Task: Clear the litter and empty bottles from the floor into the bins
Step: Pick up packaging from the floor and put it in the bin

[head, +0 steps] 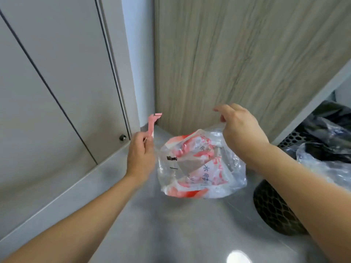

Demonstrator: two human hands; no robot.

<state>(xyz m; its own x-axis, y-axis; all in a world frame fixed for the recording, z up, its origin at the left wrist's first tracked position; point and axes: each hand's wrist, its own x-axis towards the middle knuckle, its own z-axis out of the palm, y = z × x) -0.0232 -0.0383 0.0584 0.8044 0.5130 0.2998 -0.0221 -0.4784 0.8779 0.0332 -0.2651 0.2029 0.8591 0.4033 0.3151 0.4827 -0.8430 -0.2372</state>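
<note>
A clear plastic bag (201,168) with red and white printing hangs just above the grey floor, stretched between both hands. My left hand (140,158) pinches its left edge, with a pink strip (152,123) sticking up from the fingers. My right hand (241,128) grips the bag's right upper edge. At the right stands a black mesh bin (273,209), partly hidden by my right forearm, with a clear liner (326,168). A second black perforated bin (296,135) lined with a black bag (330,120) stands behind it.
A wood-grain panel (237,54) rises straight ahead in the corner. Grey cabinet doors (57,82) with a small metal stud (122,137) run along the left. The glossy grey floor (180,224) stretches toward me.
</note>
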